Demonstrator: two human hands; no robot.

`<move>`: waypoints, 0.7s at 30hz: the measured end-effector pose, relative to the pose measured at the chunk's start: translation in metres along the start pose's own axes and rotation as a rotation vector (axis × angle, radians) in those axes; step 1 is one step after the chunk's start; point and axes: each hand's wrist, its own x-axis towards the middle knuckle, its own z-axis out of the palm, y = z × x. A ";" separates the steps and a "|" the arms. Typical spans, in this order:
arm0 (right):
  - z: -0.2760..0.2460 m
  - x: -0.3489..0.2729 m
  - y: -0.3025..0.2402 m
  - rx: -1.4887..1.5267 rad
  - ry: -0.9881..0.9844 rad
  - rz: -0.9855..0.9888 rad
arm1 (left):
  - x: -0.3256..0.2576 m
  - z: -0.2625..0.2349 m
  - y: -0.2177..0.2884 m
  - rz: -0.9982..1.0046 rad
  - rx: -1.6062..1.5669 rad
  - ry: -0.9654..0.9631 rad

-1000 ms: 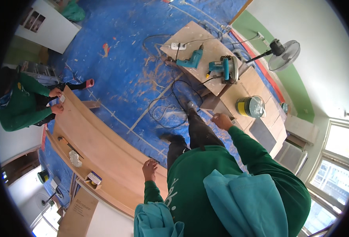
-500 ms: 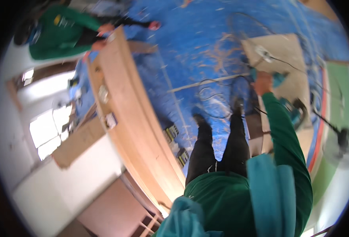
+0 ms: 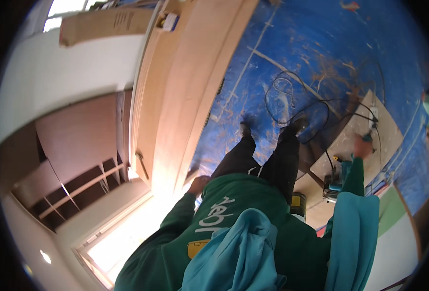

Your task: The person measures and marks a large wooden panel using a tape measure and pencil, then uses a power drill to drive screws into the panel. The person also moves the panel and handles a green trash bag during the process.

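Observation:
My right hand [image 3: 364,146] reaches down over a pale board [image 3: 388,133] on the floor. Its fingers are closed round something small, dark and teal, too blurred to name, close to a white power strip [image 3: 374,112]. Beside my right forearm a teal and black power tool [image 3: 339,177] rests on the board, with a black cord [image 3: 328,114] near it. My left hand [image 3: 198,185] hangs by my hip, next to the long wooden workpiece [image 3: 187,82]; its fingers are too unclear to read.
Blue sheeting [image 3: 306,29] with wood shavings covers the floor, and cord loops lie in front of my feet. A dark tub with a yellow label [image 3: 298,204] stands by my leg. A cardboard box [image 3: 107,25] is at the far left. Teal cloth [image 3: 238,252] hangs from me.
My view has swung left, so the co-worker at the far left is out of sight. My right hand is lower over the board, and my left hand has come into view.

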 end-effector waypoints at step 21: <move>-0.197 -0.433 -0.147 1.583 -0.367 -0.246 | 0.085 -0.064 -0.024 0.368 -0.605 -0.055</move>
